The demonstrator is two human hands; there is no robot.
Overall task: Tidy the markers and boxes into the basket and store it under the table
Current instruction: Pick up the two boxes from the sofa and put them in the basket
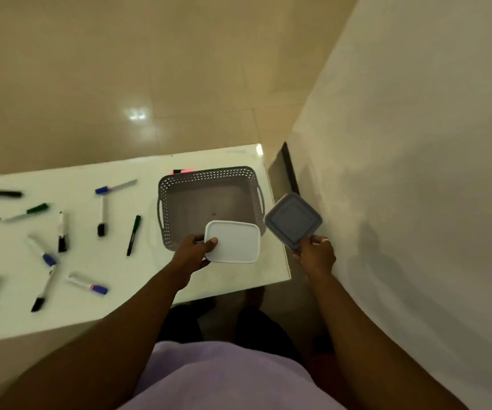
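A: Where does the basket (pixel 206 173) sit for us?

B: At the far right corner of the table (pixel 138 279), open side up, with its handles on the left and right ends, so its long side runs across us. We see nothing inside it yet.

A: And the boxes?

B: We have one in each hand. Our left hand (pixel 193 250) pinches the white box (pixel 233 242) by its left edge, thumb on top and fingers under. The box is level and overlaps the basket's near rim. Our right hand (pixel 315 253) grips the grey box (pixel 293 221) by its near corner. It is tilted and sits out past the table's right edge, just beside the basket's right handle.

A: So which goes in first?

B: The white one, we judge. It only needs to go forward and down. The grey one has to travel left over the right rim.

A: Anything in our way?

B: Little. The wall (pixel 416 173) crowds our right arm. Something pink and black (pixel 181 171) peeks out behind the basket's far rim, and we cannot tell what it is. The markers (pixel 101 216) lie scattered over the left of the table, well apart from the basket. The green one (pixel 134 235) is the nearest to it. Those will be left-hand work.
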